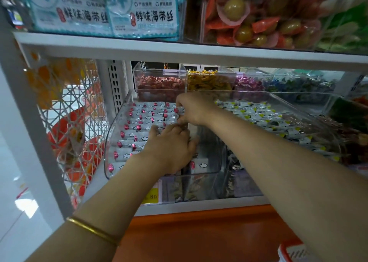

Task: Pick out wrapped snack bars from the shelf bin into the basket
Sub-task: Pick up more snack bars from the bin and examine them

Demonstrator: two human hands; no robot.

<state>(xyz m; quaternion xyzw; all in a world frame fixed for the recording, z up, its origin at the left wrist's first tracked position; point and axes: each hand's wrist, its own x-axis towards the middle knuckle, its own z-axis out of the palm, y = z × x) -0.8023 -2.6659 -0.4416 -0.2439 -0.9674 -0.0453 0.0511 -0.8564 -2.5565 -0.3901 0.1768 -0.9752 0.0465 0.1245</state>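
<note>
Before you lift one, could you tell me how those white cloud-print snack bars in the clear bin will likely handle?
The white snack bars look small and flat, so probably light. Their glossy wrappers may slip between fingers. Lying flat in rows in the clear bin, they are unlikely to roll.

Both arms reaching into clear shelf bin (111,142) filled with white, pink-marked wrapped snack bars (139,120). Right-hand grip (194,108) pinching single bar (177,112) near bin's far end. Left-hand grip (171,148) lying lower, fingers curling down onto bars; hold unclear. Gold bangle (93,231) circling left wrist. Basket (294,251) corner showing at bottom right.
</note>
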